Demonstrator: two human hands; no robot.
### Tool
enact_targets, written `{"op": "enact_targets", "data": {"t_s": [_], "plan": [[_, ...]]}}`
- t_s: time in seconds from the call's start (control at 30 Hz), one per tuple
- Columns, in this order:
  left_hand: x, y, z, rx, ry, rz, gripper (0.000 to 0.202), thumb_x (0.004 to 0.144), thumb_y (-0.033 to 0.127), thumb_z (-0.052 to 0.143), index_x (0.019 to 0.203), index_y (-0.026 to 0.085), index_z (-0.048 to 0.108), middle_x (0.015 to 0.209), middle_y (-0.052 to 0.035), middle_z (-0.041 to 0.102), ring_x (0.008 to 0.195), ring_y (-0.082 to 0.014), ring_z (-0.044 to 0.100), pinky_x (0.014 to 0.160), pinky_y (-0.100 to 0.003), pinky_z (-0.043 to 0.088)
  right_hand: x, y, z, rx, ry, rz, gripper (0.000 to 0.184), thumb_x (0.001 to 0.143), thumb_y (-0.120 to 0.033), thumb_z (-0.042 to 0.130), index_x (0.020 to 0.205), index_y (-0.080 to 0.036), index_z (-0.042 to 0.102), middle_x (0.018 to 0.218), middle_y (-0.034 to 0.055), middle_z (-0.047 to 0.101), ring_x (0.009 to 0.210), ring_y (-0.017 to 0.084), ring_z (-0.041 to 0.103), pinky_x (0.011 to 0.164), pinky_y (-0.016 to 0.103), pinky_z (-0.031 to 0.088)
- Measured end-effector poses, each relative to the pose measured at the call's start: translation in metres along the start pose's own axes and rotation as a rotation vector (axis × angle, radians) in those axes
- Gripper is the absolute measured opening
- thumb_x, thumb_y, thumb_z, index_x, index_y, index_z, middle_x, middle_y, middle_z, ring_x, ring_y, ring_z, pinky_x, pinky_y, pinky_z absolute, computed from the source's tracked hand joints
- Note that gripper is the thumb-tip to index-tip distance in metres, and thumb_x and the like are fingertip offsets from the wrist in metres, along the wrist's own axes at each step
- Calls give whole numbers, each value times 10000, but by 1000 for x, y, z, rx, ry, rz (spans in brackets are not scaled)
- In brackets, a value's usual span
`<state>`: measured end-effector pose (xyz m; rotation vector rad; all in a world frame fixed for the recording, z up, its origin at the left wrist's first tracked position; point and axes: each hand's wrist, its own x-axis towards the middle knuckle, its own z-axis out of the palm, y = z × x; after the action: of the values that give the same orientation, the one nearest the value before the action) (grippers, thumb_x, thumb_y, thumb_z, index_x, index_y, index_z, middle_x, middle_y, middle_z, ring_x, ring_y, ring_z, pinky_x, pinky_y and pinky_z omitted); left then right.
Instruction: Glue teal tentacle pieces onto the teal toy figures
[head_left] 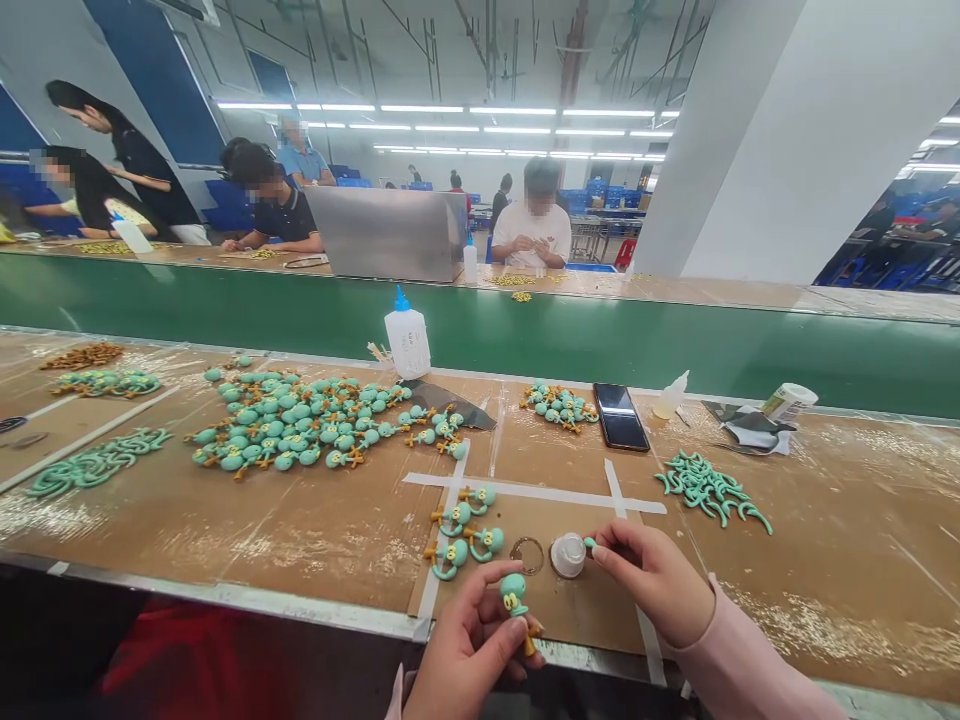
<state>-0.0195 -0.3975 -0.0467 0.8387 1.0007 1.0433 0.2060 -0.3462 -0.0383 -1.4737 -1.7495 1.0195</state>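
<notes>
My left hand (469, 650) is closed round a small teal toy figure (514, 595) with orange legs, held upright near the table's front edge. My right hand (651, 575) pinches a thin teal curved piece (589, 543) whose tip touches a small white cap (568, 555) on the table. A thin ring mark (528, 555) lies just left of the cap. Several finished teal figures (465, 535) lie to the left of both hands, inside a taped white square.
A big heap of teal figures (292, 425), a white glue bottle (407, 340), a smaller pile (559, 403), a black phone (620, 415) and loose teal arm pieces (709, 487) lie on the cardboard-covered table (225, 520). Behind it runs a green conveyor (525, 335); people sit working beyond.
</notes>
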Motion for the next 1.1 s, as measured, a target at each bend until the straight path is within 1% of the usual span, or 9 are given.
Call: {"op": "enact_targets", "data": {"t_s": [0.1,0.2,0.33,0.43,0.57,0.67,0.77,0.9,1.1], "plan": [[-1,0,2,-3,5,2,481,716,412,768,1110,198,595,756,-51,720,574,-153,673,517,-215,458,-1,1,0,29,-1,-8,343,785,-496,520,703,-168,577,703,65,626,694,221,562,657,332,429],[-2,1,3,-6,8,2,473,721,407,765,1111,201,596,764,-49,720,578,-155,676,529,-224,468,-3,1,-2,70,14,-20,364,796,-521,533,666,-181,536,690,66,620,686,224,568,649,336,437],[-3,6,4,-30,20,15,482,711,387,780,1119,206,600,787,-45,719,605,-162,683,567,-247,498,-11,1,-6,168,51,-42,383,857,-547,520,749,-182,559,868,100,674,903,261,623,797,356,478],[-3,10,6,-43,-10,5,514,690,361,802,1138,215,597,804,-45,718,627,-172,690,589,-261,515,-21,-3,1,412,109,-43,332,890,-507,557,920,-183,622,1045,103,679,1030,254,622,919,362,471],[-4,14,16,-72,22,36,514,666,334,820,1126,224,617,783,-35,710,603,-169,686,561,-250,516,-35,-15,28,743,77,17,319,882,-480,616,1012,-193,666,1080,103,689,1051,249,633,976,381,467],[-4,17,25,-96,45,86,482,657,305,828,1095,229,640,780,-31,713,582,-155,670,570,-260,533,-38,-25,47,925,22,62,320,860,-492,648,971,-194,683,1042,91,702,1037,239,640,960,373,482],[-3,19,31,-104,67,104,469,633,273,845,1061,228,657,824,-43,734,585,-154,665,562,-264,537,-38,-31,56,1036,-28,82,320,828,-498,686,905,-187,677,1007,87,707,956,231,661,874,355,522],[-2,20,34,-143,72,97,469,609,250,860,1034,217,663,854,-59,744,617,-169,674,538,-251,522,-37,-35,55,1080,0,91,319,793,-487,727,858,-179,681,940,82,706,846,213,664,728,296,537],[-2,19,35,-175,68,104,473,601,252,867,1025,214,662,820,-50,737,603,-163,669,538,-254,528,-39,-39,51,1046,28,87,333,778,-502,732,830,-174,703,909,75,695,848,204,649,763,290,534]]}}
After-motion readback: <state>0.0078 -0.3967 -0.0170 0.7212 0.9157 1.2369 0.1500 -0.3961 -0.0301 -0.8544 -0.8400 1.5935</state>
